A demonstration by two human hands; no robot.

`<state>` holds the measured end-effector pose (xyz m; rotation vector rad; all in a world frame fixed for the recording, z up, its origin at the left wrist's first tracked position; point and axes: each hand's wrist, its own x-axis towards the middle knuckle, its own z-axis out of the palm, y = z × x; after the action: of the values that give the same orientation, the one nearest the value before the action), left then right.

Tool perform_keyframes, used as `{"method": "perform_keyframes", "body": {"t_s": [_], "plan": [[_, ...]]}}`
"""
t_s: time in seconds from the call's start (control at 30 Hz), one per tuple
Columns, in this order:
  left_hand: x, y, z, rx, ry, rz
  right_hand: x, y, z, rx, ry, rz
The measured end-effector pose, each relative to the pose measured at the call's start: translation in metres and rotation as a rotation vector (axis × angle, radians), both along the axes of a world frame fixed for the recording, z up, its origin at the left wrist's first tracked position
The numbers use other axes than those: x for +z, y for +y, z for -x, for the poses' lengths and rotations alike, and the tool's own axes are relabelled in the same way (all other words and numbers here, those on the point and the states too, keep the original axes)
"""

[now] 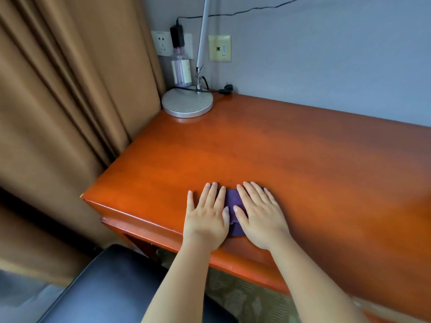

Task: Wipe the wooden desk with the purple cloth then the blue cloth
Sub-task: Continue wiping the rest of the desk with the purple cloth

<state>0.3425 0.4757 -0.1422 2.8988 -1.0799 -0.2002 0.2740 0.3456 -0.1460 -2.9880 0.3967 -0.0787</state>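
While flat left hand (205,217) and right hand (261,217) press purple cloth (233,203), fingers spread, glossy wooden desk (291,159)

hands (233,217): bare, no rings | forearms: bare, no sleeves | nails: short

Soft, even light, faint sheen on the desk (256,148); wide-angle bending and blur toward the edges.

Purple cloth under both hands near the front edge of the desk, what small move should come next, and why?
Probably slide the purple cloth away toward the wall. Both the left hand and right hand press it flat near the desk's front edge, and most of the wood lies beyond them. No blue cloth is in view.
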Motion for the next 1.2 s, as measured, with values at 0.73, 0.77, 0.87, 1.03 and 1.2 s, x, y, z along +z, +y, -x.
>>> {"method": "perform_keyframes", "body": {"t_s": [0.73, 0.77, 0.87, 1.03, 1.2], "plan": [[0.002, -0.211, -0.193, -0.022, -0.021, 0.017, 0.000, -0.205, -0.187, -0.083, -0.022, 0.059], [0.003, -0.217, -0.201, -0.018, -0.015, 0.017, 0.000, -0.213, -0.197, -0.081, -0.018, 0.057], [0.003, -0.229, -0.218, -0.005, -0.007, 0.017, 0.001, -0.227, -0.219, -0.071, -0.013, 0.058], [0.003, -0.231, -0.220, 0.021, 0.002, 0.015, 0.001, -0.228, -0.224, -0.082, 0.003, 0.052], [0.005, -0.213, -0.196, 0.010, 0.012, -0.004, 0.003, -0.207, -0.198, -0.128, 0.012, 0.034]]}}
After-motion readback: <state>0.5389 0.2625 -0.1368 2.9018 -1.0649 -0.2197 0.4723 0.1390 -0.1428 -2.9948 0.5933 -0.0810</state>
